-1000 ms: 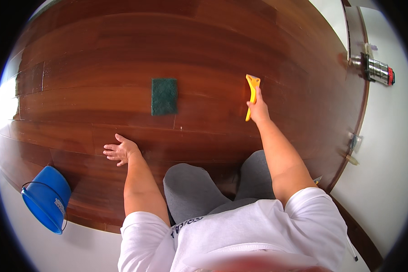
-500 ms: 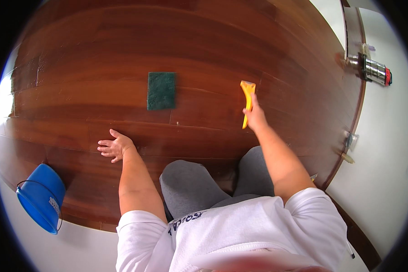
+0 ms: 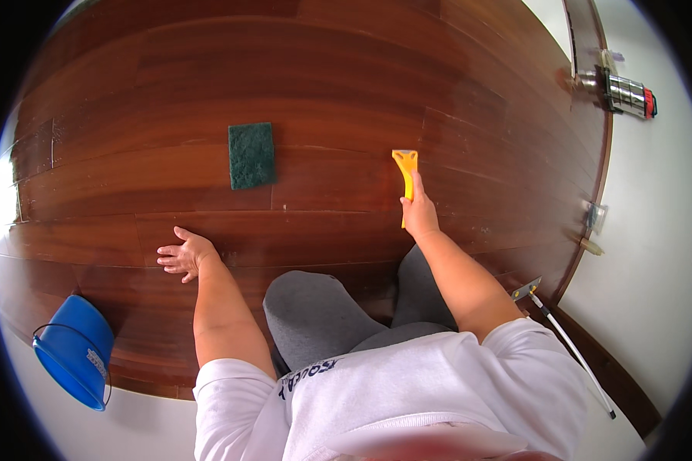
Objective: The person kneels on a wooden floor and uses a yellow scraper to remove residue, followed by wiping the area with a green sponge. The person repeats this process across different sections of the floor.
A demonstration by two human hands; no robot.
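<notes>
My right hand (image 3: 420, 215) is closed around the handle of a yellow scraper (image 3: 407, 173), whose wide blade end points away from me at the dark reddish wooden floor (image 3: 323, 100). My left hand (image 3: 185, 254) lies on the boards with its fingers spread and nothing in it. Ahead of that hand and to its right, a dark green scouring pad (image 3: 251, 156) rests flat on the wood, touched by neither hand. My knees are bent close to the floor between my two arms.
At the left stands a blue bucket (image 3: 74, 349) with a dark handle. A long-handled tool (image 3: 571, 344) with a flat head lies right of my right arm. By the white wall at the right are a shiny metal canister with red parts (image 3: 630, 96) and a small clear item (image 3: 596, 217).
The scraper and my right hand have shifted slightly left and toward me. The whole view has turned a little, showing more of the long-handled tool. My left hand stays spread on the floor.
</notes>
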